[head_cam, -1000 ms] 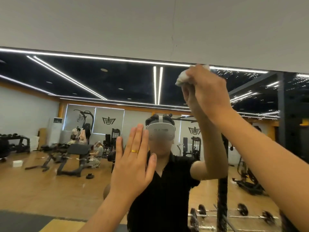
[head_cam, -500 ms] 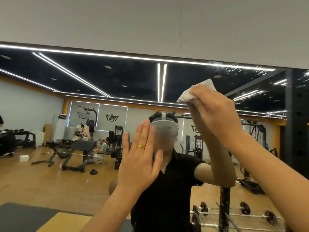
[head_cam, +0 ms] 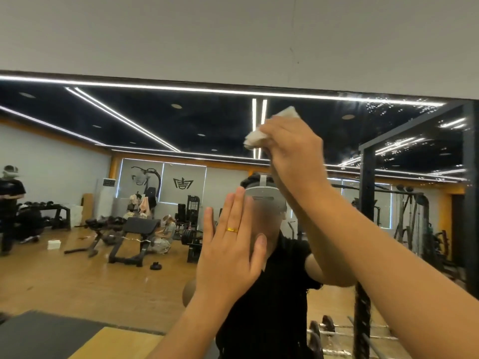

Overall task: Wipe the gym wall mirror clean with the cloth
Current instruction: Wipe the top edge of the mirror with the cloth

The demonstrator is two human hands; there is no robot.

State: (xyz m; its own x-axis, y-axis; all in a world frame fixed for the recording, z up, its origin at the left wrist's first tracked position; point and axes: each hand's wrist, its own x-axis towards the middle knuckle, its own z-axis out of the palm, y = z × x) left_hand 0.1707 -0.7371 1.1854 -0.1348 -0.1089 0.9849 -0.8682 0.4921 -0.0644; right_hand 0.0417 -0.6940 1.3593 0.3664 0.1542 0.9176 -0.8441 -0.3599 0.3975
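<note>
Hands first. Your right hand (head_cam: pixel 290 149): raised high, back of the hand toward you, fingers curled tight round the cloth (head_cam: pixel 256 138). The cloth is white and bunched into a wad. One corner pokes out above the hand and a fold shows at the lower left. It sits at the upper part of the mirror (head_cam: pixel 129 120), a little below the top edge, though the contact itself is hidden behind your fingers.

Your left hand (head_cam: pixel 230 257): fingers straight and close together, thumb out, holding nothing, with a ring (head_cam: pixel 232 230) on one finger. It is held up flat toward the glass, below the cloth; whether the palm touches cannot be told.

Mirror: wide, with a dark top edge and plain wall (head_cam: pixel 233 35) above. Bright specks (head_cam: pixel 404 106) are scattered across the upper right corner, well apart from the cloth, and are likely droplets not yet wiped. Reflected in the glass are a bench (head_cam: pixel 140 229) and a rack (head_cam: pixel 366 203).

Risks, by judgement:
- A bunched cloth offers only a small wiping face, so you could leave streaks or miss strips between passes.
- A bare palm on the glass would print fresh smears.
- The speckled corner lies far to your right, and a stretched reach could skip it.
</note>
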